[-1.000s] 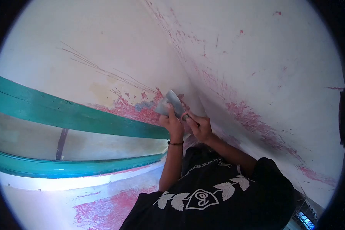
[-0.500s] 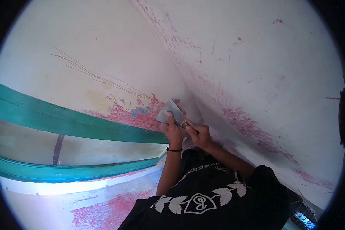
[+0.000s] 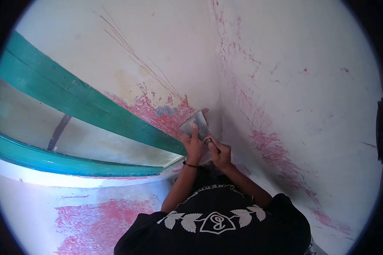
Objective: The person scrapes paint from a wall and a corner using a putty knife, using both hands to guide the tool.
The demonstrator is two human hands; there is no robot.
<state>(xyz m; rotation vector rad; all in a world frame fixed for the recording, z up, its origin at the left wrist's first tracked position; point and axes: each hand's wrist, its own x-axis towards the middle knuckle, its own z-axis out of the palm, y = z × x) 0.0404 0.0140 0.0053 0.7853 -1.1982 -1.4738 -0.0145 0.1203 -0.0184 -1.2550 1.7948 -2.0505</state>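
A scraper (image 3: pixel 195 121) with a wide flat metal blade lies against the wall near the corner, tilted, over a patch of red-stained plaster. My right hand (image 3: pixel 221 155) is closed around its dark handle, which has a reddish band near the blade. On the blade, my left hand (image 3: pixel 193 144) grips with one digit stretched along the face; its other fingers are partly hidden. A dark bracelet (image 3: pixel 190 164) circles my left wrist. Beside the blade, a grey smear (image 3: pixel 166 111) shows on the red patch (image 3: pixel 151 111).
A green wooden frame (image 3: pixel 85 102) runs along the left, with a second green-blue rail (image 3: pixel 72 163) below it. The right wall (image 3: pixel 285 102) meets the left wall at the corner and bears red marks. More red staining (image 3: pixel 102 223) covers the lower left wall.
The view has turned, so the walls and frame appear tilted differently. Both hands stay on the scraper, which appears slightly farther right and lower.
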